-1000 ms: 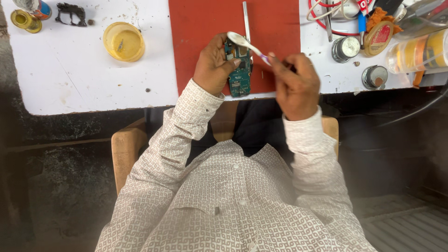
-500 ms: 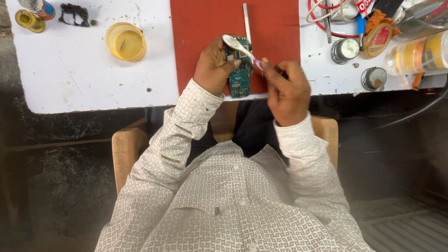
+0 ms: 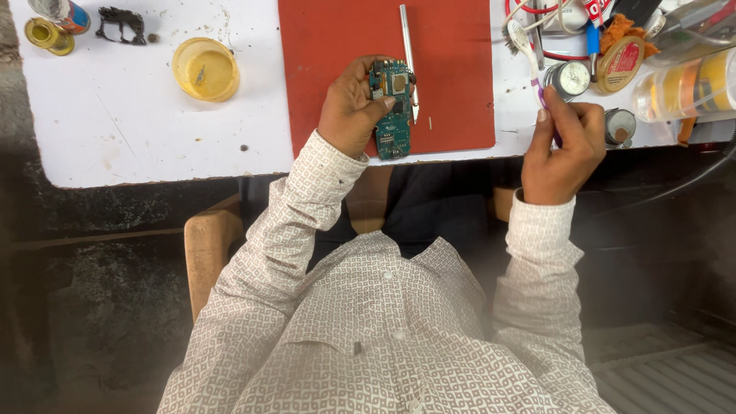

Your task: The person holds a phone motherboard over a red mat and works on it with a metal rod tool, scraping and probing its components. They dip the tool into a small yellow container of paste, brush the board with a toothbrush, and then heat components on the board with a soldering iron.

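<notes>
Fingers of the left hand [image 3: 354, 103] are wrapped around a green circuit board [image 3: 392, 109], thumb pressed across its face, holding it upright over the red mat [image 3: 452, 77] near the counter [image 3: 115, 123] edge. Just right of the board a slim metal tool [image 3: 409, 54] lies on the mat, untouched. Well to the right, the right hand [image 3: 566, 146] pinches a toothbrush [image 3: 529, 54] by its purple handle, bristles pointing away over the clutter. At far left, a yellow dish [image 3: 205, 69] holds a small dark bit; round tins [image 3: 569, 78] sit beside the brush.
</notes>
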### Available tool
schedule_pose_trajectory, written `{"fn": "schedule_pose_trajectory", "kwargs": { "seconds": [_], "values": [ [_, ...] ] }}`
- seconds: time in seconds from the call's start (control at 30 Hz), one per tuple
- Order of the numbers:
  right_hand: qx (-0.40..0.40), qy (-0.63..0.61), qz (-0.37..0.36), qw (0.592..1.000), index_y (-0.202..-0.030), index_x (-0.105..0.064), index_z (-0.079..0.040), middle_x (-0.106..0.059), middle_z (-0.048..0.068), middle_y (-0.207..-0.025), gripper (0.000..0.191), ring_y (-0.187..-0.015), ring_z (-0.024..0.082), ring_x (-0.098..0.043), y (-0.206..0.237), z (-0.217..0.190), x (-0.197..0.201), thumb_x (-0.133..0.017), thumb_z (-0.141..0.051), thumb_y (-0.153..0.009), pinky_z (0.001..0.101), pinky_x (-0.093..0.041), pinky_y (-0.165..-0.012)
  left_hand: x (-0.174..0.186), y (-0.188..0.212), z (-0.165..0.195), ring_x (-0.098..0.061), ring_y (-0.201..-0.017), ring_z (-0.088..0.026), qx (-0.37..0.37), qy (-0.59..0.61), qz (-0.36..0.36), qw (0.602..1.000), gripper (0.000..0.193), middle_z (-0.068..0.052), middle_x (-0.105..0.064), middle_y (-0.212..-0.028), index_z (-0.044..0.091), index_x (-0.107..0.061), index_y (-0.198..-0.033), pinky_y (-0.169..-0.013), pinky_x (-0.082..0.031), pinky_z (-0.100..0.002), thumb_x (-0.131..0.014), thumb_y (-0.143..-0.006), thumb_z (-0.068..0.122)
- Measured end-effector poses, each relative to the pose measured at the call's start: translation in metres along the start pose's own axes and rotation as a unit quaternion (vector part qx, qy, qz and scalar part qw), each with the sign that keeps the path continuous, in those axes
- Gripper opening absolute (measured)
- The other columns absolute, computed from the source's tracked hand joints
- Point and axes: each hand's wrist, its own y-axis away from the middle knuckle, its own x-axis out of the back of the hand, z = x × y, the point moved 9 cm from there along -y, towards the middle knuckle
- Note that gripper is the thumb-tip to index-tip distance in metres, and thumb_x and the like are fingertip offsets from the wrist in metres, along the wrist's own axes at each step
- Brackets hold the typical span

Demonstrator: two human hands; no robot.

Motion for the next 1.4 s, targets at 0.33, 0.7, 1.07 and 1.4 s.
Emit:
{"fn": "schedule_pose_trajectory", "kwargs": {
  "seconds": [0.33,0.7,1.07,1.4],
  "values": [
    [0.059,0.181,0.060,0.980,-0.115,-0.077,-0.004,-0.058,0.012,-0.100,0.026,-0.095,0.030,-0.055,-0.018,-0.014,-0.019,-0.081,-0.008,-0.090,0.0439,-0.046,-0.087,-0.005,0.004,0.011,-0.072,-0.104,-0.023,-0.004,-0.001,0.026,1.000,0.048,-0.018,-0.067,-0.115,-0.007,-0.043,-0.136,-0.090,-0.066,-0.037,-0.051,-0.090,-0.019],
    [0.048,-0.068,-0.128,0.988,-0.115,-0.072,-0.001,-0.061,0.014,-0.097,0.025,-0.089,0.028,-0.064,-0.020,-0.090,-0.094,-0.075,-0.009,-0.091,0.0403,-0.051,-0.078,-0.008,0.004,0.012,-0.070,-0.113,-0.024,-0.059,0.015,0.040,0.997,0.047,-0.020,-0.067,-0.119,-0.005,-0.043,-0.137,-0.101,-0.062,-0.037,-0.051,-0.093,-0.019],
    [0.061,0.086,-0.185,0.977,-0.112,-0.071,0.003,-0.061,0.017,-0.085,0.037,-0.068,0.034,-0.064,-0.045,-0.090,-0.104,-0.073,-0.001,-0.076,0.0439,-0.051,-0.060,-0.010,0.004,0.011,-0.068,-0.119,-0.026,-0.061,0.014,0.057,0.996,0.040,-0.021,-0.067,-0.122,-0.006,-0.044,-0.136,-0.101,-0.061,-0.037,-0.050,-0.097,-0.014],
    [-0.166,-0.321,-0.197,0.911,-0.114,-0.067,0.008,-0.069,0.014,-0.095,0.025,-0.063,0.017,-0.057,-0.050,-0.022,-0.086,-0.058,0.012,-0.091,0.0298,-0.046,-0.056,-0.014,0.006,0.020,-0.069,-0.117,-0.025,-0.032,-0.015,0.046,0.998,0.045,-0.020,-0.067,-0.123,-0.005,-0.042,-0.136,-0.099,-0.062,-0.038,-0.048,-0.093,-0.015]
  ]
}}
